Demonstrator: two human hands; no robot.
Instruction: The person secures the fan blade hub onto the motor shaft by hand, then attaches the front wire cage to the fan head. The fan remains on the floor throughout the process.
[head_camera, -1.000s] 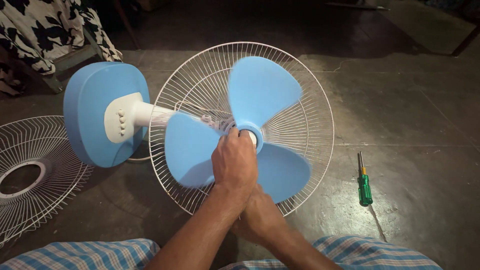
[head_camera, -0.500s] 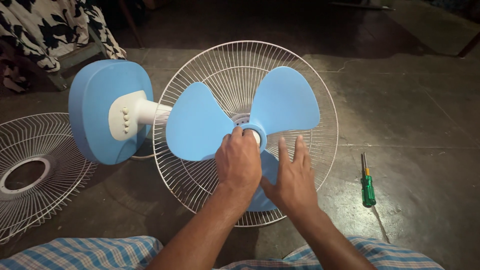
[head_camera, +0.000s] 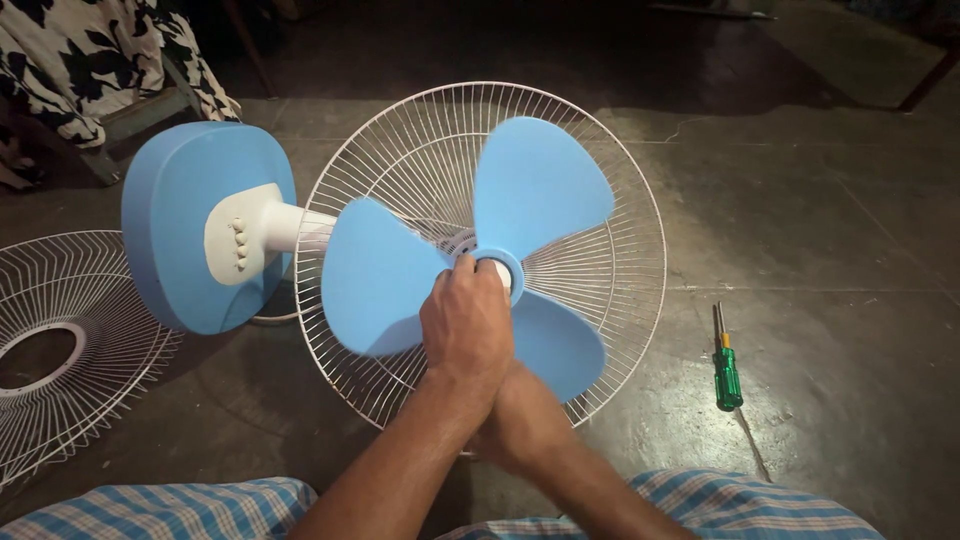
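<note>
Since half a second ago our right hand (head_camera: 515, 425) has dropped from the blue fan blade (head_camera: 470, 255), now tucked under the left wrist, grip unreadable, while our left hand (head_camera: 468, 325) stays closed on the hub inside the white rear guard (head_camera: 620, 250), so the blade has turned.

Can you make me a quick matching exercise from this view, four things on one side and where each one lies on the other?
Things:
1. screwdriver
2. loose white fan guard
3. blue fan base
4. left hand

Places:
A. at the blade hub
B. floor, far left edge
C. floor, right of the fan
D. upper left, on the white neck

Pairs: 1-C, 2-B, 3-D, 4-A
</note>
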